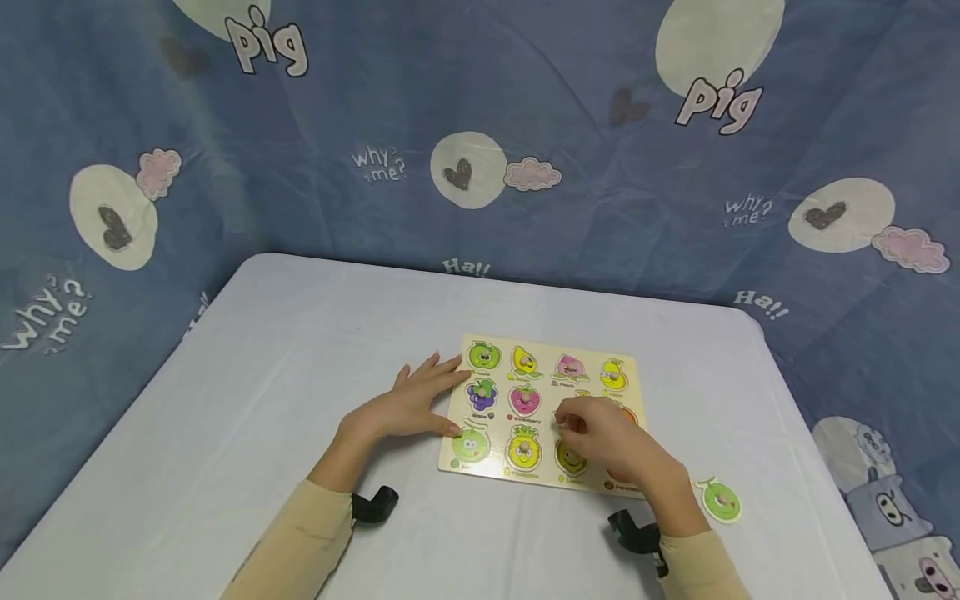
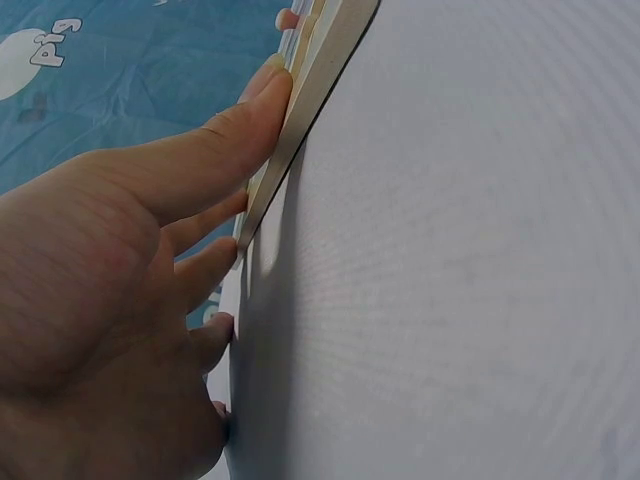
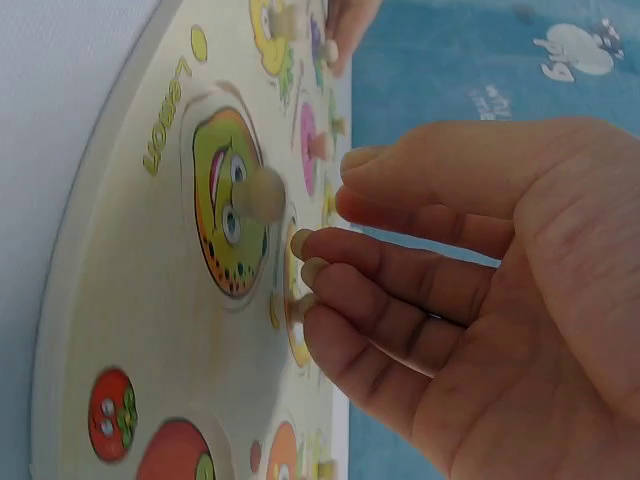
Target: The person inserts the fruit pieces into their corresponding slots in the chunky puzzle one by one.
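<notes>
A wooden fruit puzzle board [image 1: 543, 482] lies on the white table. My left hand [image 1: 416, 400] has its fingers spread and touches the board's left edge; in the left wrist view its thumb [image 2: 255, 115] rests against that edge. Over the board's right half is my right hand [image 1: 611, 433], its fingers loosely bent, with nothing visible between thumb and fingertips. Close to those fingers, in the right wrist view, a green smiling piece [image 3: 215, 170] with a wooden knob [image 3: 262, 195] sits beside the word "Lemon". The right hand hides some middle-right places.
A loose green melon piece [image 1: 722, 501] lies on the table right of the board, near the right forearm. A pineapple piece [image 1: 523, 450], a strawberry piece [image 1: 524, 402] and several other knobbed fruits sit in the board. Blue printed cloth [image 1: 585, 233] hangs behind the table.
</notes>
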{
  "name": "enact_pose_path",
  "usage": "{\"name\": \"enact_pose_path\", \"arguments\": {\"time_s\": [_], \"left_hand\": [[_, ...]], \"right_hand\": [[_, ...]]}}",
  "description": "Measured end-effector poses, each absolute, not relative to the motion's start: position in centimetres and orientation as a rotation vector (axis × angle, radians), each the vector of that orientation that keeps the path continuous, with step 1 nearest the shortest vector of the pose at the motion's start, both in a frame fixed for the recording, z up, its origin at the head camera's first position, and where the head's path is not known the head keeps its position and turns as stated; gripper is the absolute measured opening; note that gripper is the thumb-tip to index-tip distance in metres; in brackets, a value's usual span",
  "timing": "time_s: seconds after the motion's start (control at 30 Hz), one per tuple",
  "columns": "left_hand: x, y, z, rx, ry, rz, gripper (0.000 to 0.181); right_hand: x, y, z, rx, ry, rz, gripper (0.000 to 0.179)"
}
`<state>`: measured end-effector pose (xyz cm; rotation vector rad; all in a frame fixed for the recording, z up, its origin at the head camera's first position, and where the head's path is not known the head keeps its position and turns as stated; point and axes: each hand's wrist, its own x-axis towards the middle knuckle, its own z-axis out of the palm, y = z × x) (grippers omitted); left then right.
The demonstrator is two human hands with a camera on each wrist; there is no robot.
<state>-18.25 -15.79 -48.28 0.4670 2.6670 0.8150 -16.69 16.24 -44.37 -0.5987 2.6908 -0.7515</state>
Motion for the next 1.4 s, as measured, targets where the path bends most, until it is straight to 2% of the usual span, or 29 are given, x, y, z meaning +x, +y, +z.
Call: {"name": "enact_pose_path", "arguments": {"time_s": [1.4], "left_hand": [[-18.1, -15.8, -48.0, 0.455, 2.671, 0.829, 0.097]], "right_hand": [[-16.0, 24.4, -43.9, -0.211, 2.693, -0.678, 0.008]]}}
